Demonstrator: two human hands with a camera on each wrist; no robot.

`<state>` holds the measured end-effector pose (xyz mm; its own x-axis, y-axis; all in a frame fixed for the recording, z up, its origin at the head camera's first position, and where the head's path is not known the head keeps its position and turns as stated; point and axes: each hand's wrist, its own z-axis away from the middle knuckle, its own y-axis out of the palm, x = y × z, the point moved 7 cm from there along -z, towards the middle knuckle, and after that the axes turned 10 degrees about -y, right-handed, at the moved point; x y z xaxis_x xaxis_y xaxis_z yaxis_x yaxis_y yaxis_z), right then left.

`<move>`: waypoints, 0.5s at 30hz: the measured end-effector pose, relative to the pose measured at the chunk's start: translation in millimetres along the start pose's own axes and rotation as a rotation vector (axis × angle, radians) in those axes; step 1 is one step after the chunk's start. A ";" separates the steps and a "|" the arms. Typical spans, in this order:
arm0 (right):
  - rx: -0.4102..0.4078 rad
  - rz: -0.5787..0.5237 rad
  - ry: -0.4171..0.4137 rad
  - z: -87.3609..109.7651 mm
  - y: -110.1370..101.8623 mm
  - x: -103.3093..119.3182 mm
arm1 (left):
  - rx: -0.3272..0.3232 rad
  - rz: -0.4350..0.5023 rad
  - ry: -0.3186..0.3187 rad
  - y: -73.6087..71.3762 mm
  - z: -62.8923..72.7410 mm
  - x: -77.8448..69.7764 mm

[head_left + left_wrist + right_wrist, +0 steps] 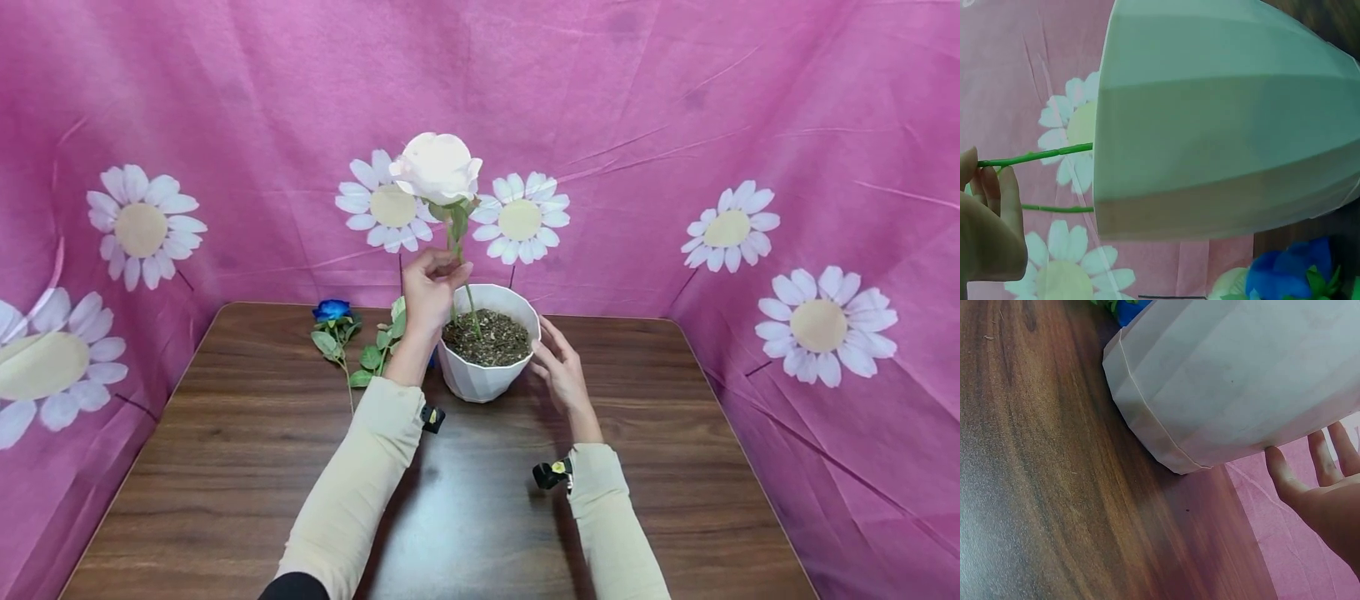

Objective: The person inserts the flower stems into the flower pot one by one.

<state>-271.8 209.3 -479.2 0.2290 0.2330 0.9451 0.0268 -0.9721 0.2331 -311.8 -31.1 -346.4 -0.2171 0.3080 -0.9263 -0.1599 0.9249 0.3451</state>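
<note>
A large white rose [437, 169] stands above the white faceted pot [480, 383] in the head view. My left hand [430, 298] pinches a green stem [1054, 153] below the bloom, between thumb and fingers. A second green stem [1057, 209] runs alongside in the left wrist view, lower than the pinched one. Both stems pass behind the pot's rim, and dark soil [491, 340] fills the pot. On the pot's right side, my right hand [561, 371] rests its extended fingers and thumb [1282, 469] against the outer wall.
Left of the pot, a blue rose [332, 311] and leafy stems [378, 354] lie on the brown wooden table [262, 467]. Another blue bloom [1285, 272] is partly hidden behind the pot. A pink cloth [615, 100] with printed daisies surrounds the table's back and sides.
</note>
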 end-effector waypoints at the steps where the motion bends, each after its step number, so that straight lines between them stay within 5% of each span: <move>1: 0.003 0.000 -0.002 0.1 0.3 0.0 | -0.001 -0.021 0.009 2.3 -0.6 -0.6; 15: 0.007 0.002 -0.008 -1.0 1.0 1.0 | 0.061 -0.207 0.035 32.8 -13.9 1.0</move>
<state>-272.4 208.6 -477.7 0.2365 0.2311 0.9437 0.0334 -0.9727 0.2298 -330.6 -3.5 -333.9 -0.2190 0.1032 -0.9703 -0.1464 0.9797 0.1373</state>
